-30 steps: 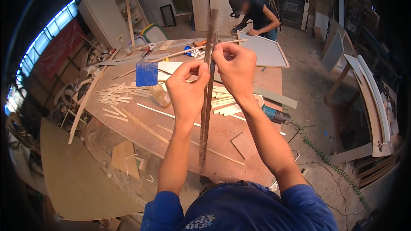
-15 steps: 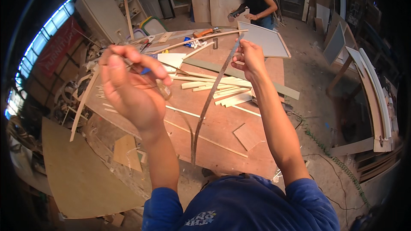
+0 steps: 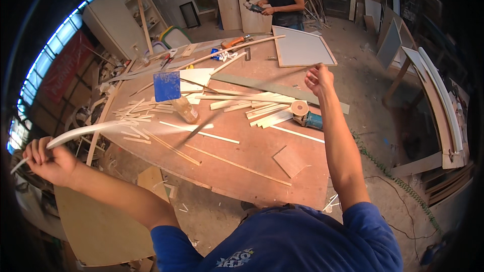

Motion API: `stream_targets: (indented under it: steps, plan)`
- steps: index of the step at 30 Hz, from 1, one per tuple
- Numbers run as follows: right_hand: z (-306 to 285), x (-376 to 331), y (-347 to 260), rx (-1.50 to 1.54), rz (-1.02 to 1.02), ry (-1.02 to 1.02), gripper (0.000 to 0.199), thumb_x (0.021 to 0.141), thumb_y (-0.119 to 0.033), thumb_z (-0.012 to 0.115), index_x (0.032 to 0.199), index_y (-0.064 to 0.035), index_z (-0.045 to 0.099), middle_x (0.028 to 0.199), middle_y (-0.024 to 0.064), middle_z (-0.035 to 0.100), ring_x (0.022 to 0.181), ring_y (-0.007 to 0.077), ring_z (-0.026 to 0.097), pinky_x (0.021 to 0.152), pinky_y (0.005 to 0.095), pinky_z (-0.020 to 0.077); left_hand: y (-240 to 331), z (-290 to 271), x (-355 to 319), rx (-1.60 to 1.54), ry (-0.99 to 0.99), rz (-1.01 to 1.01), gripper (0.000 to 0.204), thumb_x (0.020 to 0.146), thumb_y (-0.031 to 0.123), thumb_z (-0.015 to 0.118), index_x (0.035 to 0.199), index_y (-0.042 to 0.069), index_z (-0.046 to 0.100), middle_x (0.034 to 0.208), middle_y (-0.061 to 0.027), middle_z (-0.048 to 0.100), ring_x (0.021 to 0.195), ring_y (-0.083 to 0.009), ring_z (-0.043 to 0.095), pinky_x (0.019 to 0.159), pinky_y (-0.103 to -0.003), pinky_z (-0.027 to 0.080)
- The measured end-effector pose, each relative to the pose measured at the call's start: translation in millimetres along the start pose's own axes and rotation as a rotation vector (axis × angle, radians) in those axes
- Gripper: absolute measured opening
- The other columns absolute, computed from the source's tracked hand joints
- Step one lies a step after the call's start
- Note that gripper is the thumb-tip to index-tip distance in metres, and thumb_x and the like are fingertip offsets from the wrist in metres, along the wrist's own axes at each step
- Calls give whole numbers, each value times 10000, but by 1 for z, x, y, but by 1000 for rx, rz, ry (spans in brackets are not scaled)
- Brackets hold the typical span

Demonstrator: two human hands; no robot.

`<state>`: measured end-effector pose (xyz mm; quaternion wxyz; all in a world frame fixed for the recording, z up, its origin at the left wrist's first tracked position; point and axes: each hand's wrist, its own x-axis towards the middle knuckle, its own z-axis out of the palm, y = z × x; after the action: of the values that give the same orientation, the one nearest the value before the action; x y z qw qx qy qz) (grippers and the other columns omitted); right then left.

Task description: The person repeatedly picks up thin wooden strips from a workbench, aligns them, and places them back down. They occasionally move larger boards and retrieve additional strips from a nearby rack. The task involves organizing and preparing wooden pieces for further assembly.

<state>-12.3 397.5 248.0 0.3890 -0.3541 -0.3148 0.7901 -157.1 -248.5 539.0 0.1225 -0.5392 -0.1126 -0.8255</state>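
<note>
Off to the far left, my left hand [image 3: 53, 162] is closed around a pale flexible strip [image 3: 85, 130]. That strip bows up and over toward the table, and its far part is smeared by motion. My right hand [image 3: 320, 78] pinches the end of a dark thin strip [image 3: 196, 132] above the table's right side. The dark strip slants down to the left across the table and is blurred in its middle. Whether the pale and dark strips are one piece I cannot tell. Beneath them lie several light wooden strips [image 3: 262, 105] on the brown table [image 3: 237, 153].
A bottle [image 3: 186, 111] with a blue square piece [image 3: 167, 86] stands mid-table. An angle grinder [image 3: 307, 117] lies near my right forearm. A framed grey panel [image 3: 305, 48] sits at the far end. Beyond it a co-worker [image 3: 282, 0] holds a power tool [image 3: 253, 6].
My left hand has swung down to the far left and now grips a pale strip. My right hand has shifted right and lower, and the dark strip has tilted flatter. The co-worker stands more upright.
</note>
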Motion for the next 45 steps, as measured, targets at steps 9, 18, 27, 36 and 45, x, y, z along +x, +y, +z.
stream_targets:
  steps: [9,18,27,36,45]
  plan:
    - [-98,71,-37,170,-103,255,168,1055,-145,494,1152,-16,541,1083,163,681,814,283,670,688,402,570,95,-132,44,53,82,106,299,1097,190,449,807,116,445,695,25,433,595,-120,444,630,-285,445]
    - [-317,82,-175,173,-473,316,115,1043,-88,553,1058,12,608,867,139,685,677,209,647,594,333,571,-158,-247,-103,364,495,-115,140,884,70,736,979,103,639,935,-86,686,912,-248,647,896,-436,529]
    - [-481,-127,-282,-141,-628,452,322,1057,-267,651,1333,-102,668,837,-69,560,628,41,486,516,216,373,-432,-105,-384,440,1309,-662,96,1133,185,430,1145,90,435,1011,-53,520,805,-191,537,772,-437,572]
    - [-536,-289,-333,-401,-731,266,457,1094,-307,606,1490,-80,569,993,-77,563,853,8,514,694,184,449,-476,-196,-533,777,1198,-1233,251,1061,56,489,1280,-32,576,1236,-158,644,1050,-247,651,897,-385,555]
    - [-317,-231,-188,-623,-593,35,424,1094,-363,594,1411,-82,615,784,-66,508,626,0,435,485,189,317,-389,-147,-532,1151,670,-1099,477,1011,93,594,1472,4,508,1518,-185,526,1390,-292,513,1175,-405,389]
